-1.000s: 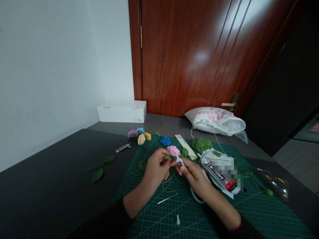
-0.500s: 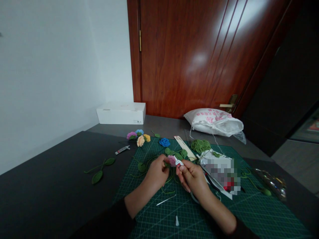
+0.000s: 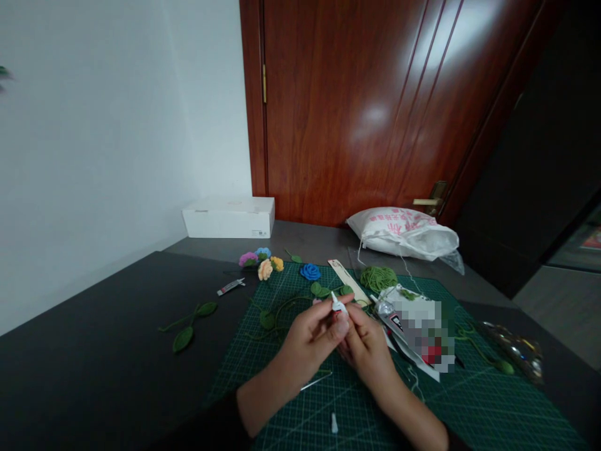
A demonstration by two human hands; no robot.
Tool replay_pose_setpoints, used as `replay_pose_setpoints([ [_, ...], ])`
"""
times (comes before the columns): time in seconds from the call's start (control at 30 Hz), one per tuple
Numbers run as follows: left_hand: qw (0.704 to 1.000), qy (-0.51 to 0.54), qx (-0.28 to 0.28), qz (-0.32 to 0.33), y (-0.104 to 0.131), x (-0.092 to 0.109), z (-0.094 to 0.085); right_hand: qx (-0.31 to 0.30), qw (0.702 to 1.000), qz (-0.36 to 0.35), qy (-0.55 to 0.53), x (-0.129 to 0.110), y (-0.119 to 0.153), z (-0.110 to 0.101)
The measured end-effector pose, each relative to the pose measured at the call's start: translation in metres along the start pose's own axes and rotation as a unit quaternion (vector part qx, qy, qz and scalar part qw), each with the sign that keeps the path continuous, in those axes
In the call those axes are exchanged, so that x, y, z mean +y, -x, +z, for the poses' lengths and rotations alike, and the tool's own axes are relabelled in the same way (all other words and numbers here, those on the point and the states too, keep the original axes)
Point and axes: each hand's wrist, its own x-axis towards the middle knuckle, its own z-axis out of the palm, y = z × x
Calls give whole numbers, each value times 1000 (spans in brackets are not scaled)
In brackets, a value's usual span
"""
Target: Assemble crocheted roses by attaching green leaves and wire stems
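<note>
A small glue tube (image 3: pixel 336 304) with a white nozzle points up and away between my two hands. My left hand (image 3: pixel 313 333) has its thumb and fingers closed on the tube's body. Pressed against it from the other side, my right hand (image 3: pixel 370 343) also grips the tube, fingers curled. Bits of a pink crocheted flower (image 3: pixel 317 301) show behind my left fingers; most of it is hidden. Green crocheted leaves (image 3: pixel 320 289) lie just beyond my hands. A small white cap (image 3: pixel 333 423) rests on the green cutting mat (image 3: pixel 286 419), and a thin metal needle (image 3: pixel 316 381) lies near my left wrist.
A blue flower (image 3: pixel 310 271), several other flowers (image 3: pixel 265 269), a ruler (image 3: pixel 348 282) and green yarn (image 3: pixel 378 277) lie beyond. Left are another tube (image 3: pixel 231 286) and a leafy stem (image 3: pixel 183 337); right, a plastic packet (image 3: pixel 404 326). A white box (image 3: pixel 228 218) and white bag (image 3: pixel 399 232) stand behind.
My left hand has moved right from the pink flower onto the glue tube. The flower is now mostly hidden. The tube has turned from pointing left at the flower to pointing up.
</note>
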Motion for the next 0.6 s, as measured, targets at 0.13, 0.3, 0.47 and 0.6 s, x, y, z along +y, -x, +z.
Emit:
replay_pose_setpoints([
  [0.13,997,-28,62,28,6,-1,4,-11,999,-28,28,-2,7,6],
  [0.3,995,-49,71,55,7,0,3,-11,999,-20,24,-4,9,9],
  [0.47,990,-85,95,65,6,-1,4,-6,1000,0,8,-5,10,13],
  [0.6,984,-112,115,72,6,-2,4,10,1000,15,-7,-6,12,17],
])
